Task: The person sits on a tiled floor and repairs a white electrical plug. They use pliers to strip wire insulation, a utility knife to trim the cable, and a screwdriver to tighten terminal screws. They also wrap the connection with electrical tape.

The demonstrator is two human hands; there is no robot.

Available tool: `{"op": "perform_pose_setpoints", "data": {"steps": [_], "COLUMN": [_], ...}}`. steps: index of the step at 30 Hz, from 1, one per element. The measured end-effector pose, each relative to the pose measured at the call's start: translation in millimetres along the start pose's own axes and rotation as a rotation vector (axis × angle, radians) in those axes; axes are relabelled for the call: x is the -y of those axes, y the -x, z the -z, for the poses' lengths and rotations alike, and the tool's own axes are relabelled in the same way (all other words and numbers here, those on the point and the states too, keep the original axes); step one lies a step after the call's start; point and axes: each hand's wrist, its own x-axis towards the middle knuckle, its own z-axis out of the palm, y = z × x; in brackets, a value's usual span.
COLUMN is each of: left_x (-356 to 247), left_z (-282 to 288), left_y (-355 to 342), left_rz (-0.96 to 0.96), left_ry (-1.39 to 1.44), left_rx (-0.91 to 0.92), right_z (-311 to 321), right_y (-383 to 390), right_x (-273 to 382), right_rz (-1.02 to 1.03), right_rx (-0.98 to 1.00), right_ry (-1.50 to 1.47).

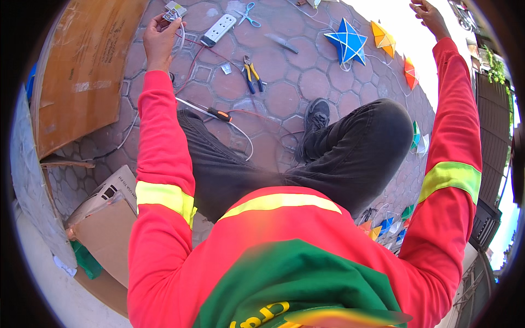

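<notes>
My left hand (159,38) grips a small electronic piece (171,16) with white wire, beside a pale box (176,7) at the upper left. My right hand (429,17) is raised at the upper right, fingers curled; what they hold is too small to make out. Near the left hand lie a power strip (217,30), light-blue scissors (249,15), yellow-handled pliers (252,74) and a blade (281,43). An orange-and-black screwdriver (219,113) rests by my left leg. Star lanterns in blue (344,42), yellow (381,39) and red (410,72) lie below the right hand.
Cardboard sheets (76,82) stand at the left, with more cardboard (101,229) lower down. More small stars (387,224) lie behind my bent right leg (361,153). Loose wires cross the hexagonal pavers (284,93). A dark gate (486,136) bends along the right rim.
</notes>
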Motion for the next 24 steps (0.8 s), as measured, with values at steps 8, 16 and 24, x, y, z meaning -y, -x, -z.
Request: {"op": "perform_pose_setpoints", "data": {"steps": [8,16,24], "left_x": [-20,-115,-207], "left_z": [54,57,43], "left_y": [8,0,96], "left_rz": [0.053,-0.054,-0.171], "left_ry": [-0.052,-0.176,-0.284], "left_rx": [-0.052,-0.009,-0.172], "right_z": [-151,-282,-372], "right_y": [-34,-118,-79], "right_x": [-31,83,150], "right_rz": [0.464,0.743,1.062], "right_rx": [0.289,0.513,0.785], "right_ry": [0.397,0.241,0.209]}}
